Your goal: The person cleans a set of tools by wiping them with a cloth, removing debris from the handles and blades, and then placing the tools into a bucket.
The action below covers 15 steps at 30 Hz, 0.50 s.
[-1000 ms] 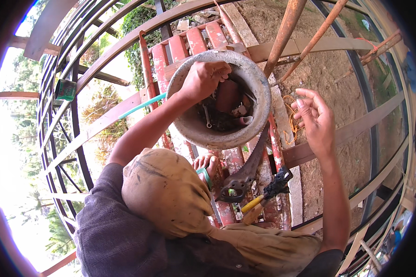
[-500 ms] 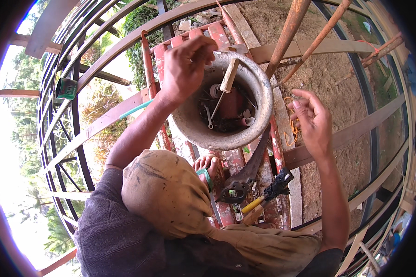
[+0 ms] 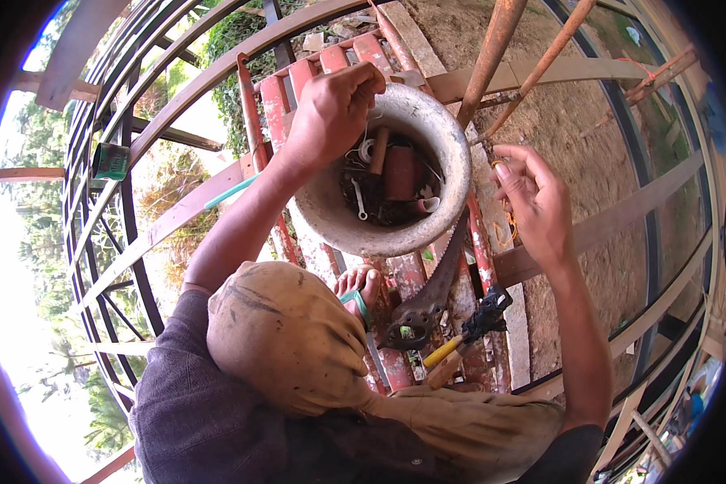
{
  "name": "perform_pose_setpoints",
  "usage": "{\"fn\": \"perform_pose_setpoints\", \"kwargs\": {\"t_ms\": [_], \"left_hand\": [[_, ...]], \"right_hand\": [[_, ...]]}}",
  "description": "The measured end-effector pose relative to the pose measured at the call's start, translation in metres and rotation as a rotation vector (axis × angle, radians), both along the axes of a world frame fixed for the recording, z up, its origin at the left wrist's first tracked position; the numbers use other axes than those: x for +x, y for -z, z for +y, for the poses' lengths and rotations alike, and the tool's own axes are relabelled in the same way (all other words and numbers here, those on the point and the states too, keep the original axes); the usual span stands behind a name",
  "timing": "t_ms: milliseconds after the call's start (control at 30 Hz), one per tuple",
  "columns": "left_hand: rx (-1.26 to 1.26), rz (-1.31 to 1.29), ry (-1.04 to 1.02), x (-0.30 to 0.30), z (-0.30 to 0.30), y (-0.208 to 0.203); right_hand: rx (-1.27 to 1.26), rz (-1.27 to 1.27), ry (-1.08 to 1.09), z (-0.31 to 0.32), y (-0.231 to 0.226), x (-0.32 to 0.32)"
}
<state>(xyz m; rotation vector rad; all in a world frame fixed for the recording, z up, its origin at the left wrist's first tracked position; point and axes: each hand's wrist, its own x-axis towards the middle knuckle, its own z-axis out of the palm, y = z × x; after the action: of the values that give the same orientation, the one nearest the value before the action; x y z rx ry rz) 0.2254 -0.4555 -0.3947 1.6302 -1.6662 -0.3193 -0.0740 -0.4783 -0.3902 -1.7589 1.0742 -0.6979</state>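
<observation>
The left hand (image 3: pixel 331 117) curls its fingers above the bucket (image 3: pixel 452 173); the right hand (image 3: pixel 538 206) bends its own; we cannot tell either grip. Reaching carelessly, we risk scraping those left fingers against the wrench (image 3: pixel 360 200) below.

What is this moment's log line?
left hand: over gray tub's rim; right hand: beside tub; wrench: inside tub; saw: beside tub

- Bucket (image 3: pixel 453 173), upper centre: mouth reachable from above, over its right half
- Left hand (image 3: pixel 331 113) over rim's upper left; its forearm blocks left side
- Rusty poles (image 3: pixel 492 56), upper right, slant down close to rim
- Gap between rim and right hand (image 3: pixel 538 202), right of centre
- Knee (image 3: pixel 286 339) and saw (image 3: pixel 431 298) obstruct below bucket
</observation>
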Motion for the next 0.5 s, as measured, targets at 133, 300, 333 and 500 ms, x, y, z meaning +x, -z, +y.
{"fn": "perform_pose_setpoints", "kwargs": {"t_ms": [133,300,333,500], "left_hand": [[0.251,0.117,0.053,-0.004,0.001,0.021],[0.175,0.708,0.334,-0.065,0.006,-0.005],[0.125,0.795,0.349,-0.078,0.005,-0.012],[0.209,1.059,0.464,-0.121,-0.015,-0.030]], "right_hand": [[-0.007,0.003,-0.024,-0.003,0.008,-0.001],[-0.085,-0.064,-0.091,0.003,0.009,-0.015],[0.004,-0.106,-0.110,0.002,0.006,-0.018],[0.020,-0.168,-0.060,0.000,-0.009,-0.052]]}}
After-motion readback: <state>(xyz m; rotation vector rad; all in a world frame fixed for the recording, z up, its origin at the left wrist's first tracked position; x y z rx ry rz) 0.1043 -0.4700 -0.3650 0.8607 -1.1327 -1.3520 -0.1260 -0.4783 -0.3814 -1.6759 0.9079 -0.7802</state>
